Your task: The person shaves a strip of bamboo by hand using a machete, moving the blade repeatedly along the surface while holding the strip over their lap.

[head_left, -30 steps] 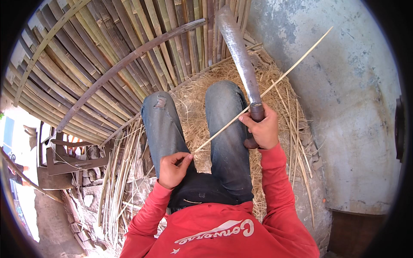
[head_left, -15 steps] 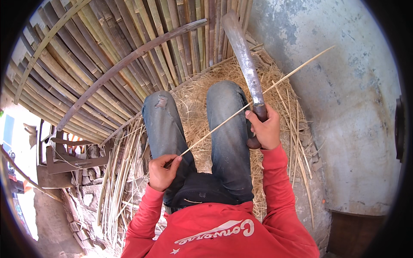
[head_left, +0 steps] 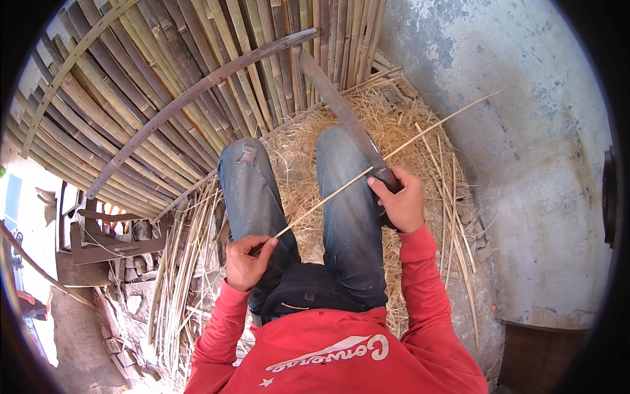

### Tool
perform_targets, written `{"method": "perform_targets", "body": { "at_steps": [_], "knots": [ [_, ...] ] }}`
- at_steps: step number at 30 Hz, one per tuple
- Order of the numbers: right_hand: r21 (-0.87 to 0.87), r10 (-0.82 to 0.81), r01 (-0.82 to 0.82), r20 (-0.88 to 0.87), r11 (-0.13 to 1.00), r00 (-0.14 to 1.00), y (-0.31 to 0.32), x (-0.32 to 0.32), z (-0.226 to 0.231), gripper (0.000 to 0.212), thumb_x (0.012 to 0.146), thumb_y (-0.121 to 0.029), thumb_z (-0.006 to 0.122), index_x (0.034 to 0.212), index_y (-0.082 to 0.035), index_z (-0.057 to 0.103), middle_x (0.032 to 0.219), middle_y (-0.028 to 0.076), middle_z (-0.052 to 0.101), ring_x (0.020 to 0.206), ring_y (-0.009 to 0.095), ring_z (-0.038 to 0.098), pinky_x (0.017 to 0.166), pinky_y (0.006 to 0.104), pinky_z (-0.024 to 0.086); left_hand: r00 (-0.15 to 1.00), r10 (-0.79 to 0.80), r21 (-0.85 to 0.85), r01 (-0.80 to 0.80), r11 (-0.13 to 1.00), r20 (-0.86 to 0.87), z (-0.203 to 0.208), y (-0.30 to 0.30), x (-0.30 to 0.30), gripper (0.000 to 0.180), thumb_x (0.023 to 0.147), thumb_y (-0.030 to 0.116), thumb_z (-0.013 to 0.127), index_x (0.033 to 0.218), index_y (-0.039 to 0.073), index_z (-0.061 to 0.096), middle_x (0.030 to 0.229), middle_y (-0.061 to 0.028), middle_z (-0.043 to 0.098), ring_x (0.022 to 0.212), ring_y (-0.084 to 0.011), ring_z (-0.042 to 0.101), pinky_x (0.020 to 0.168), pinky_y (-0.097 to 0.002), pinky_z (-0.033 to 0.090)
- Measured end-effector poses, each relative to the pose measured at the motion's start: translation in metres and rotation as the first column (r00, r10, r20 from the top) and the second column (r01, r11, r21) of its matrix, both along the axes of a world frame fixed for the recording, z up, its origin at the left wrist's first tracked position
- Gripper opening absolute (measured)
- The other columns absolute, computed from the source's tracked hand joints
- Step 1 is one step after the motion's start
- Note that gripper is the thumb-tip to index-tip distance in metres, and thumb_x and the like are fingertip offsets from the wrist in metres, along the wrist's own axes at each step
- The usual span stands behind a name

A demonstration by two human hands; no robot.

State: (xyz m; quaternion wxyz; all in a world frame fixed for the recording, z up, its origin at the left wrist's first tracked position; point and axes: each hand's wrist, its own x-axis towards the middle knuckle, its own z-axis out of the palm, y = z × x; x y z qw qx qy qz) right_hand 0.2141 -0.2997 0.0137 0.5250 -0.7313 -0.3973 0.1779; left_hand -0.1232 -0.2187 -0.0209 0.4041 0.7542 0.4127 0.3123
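Knife (head_left: pixel 344 113) has tipped leftward in our closed right hand (head_left: pixel 405 202), so it now slants across the strip (head_left: pixel 328 199) our left hand (head_left: pixel 249 262) pinches at one end.

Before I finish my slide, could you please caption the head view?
The left hand pinches a thin pale strip; the right hand holds a long-bladed knife.

Two hands: left hand (head_left: pixel 246 264), right hand (head_left: pixel 403 202). One knife (head_left: pixel 344 115), in right fingers. One strip (head_left: pixel 328 198), from left fingertips out past right thumb. Two knees (head_left: pixel 241 157), beyond fingers. Loose strips (head_left: pixel 470 308) right of right fingers: several, overlapping, exact count unclear. Cut strips (head_left: pixel 180 276) left of left fingers: many, uncountable. Far beyond fingers: two curved bars (head_left: pixel 203 85), dozens of slats (head_left: pixel 269 85).
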Motion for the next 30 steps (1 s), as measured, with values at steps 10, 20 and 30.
{"method": "perform_targets", "body": {
  "at_steps": [10, 20, 30],
  "knots": [
    [0.021, -0.002, -0.001, 0.136, 1.0, 0.991, -0.001, -0.011, 0.009, 0.03, 0.081, -0.018, 0.083, 0.1, 0.004, 0.075, 0.078, 0.012, 0.074, 0.068, 0.014, 0.068, 0.064, 0.0304, 0.053, 1.0, -0.007, -0.064, 0.006, 0.998, -0.024, 0.001, 0.0, 0.003, 0.023, 0.095, 0.017, 0.076, 0.088, -0.005, 0.076, 0.063, -0.01, 0.067, 0.055, -0.0129, 0.064, 0.054, -0.0286, 0.047],
    [0.147, -0.035, -0.008, 0.286, 0.989, 0.958, -0.01, -0.019, -0.001, 0.03, 0.075, -0.017, 0.086, 0.098, 0.0, 0.076, 0.08, 0.015, 0.075, 0.072, 0.022, 0.075, 0.067, 0.0325, 0.057, 0.998, -0.019, -0.144, 0.011, 0.99, -0.053, 0.009, -0.005, 0.022, 0.027, 0.097, 0.02, 0.073, 0.087, -0.004, 0.076, 0.06, -0.0089, 0.067, 0.055, -0.0116, 0.066, 0.052, -0.0276, 0.047],
    [0.09, -0.032, -0.013, 0.485, 0.996, 0.874, -0.013, -0.021, 0.006, 0.035, 0.069, -0.022, 0.087, 0.099, -0.007, 0.076, 0.087, 0.013, 0.074, 0.076, 0.03, 0.074, 0.07, 0.0368, 0.058, 0.991, -0.131, -0.042, 0.131, 0.99, 0.017, 0.019, -0.002, 0.063, 0.022, 0.099, 0.01, 0.06, 0.116, 0.001, 0.071, 0.083, -0.0174, 0.074, 0.075, -0.0332, 0.073, 0.068, -0.0398, 0.055]
  ]
}}
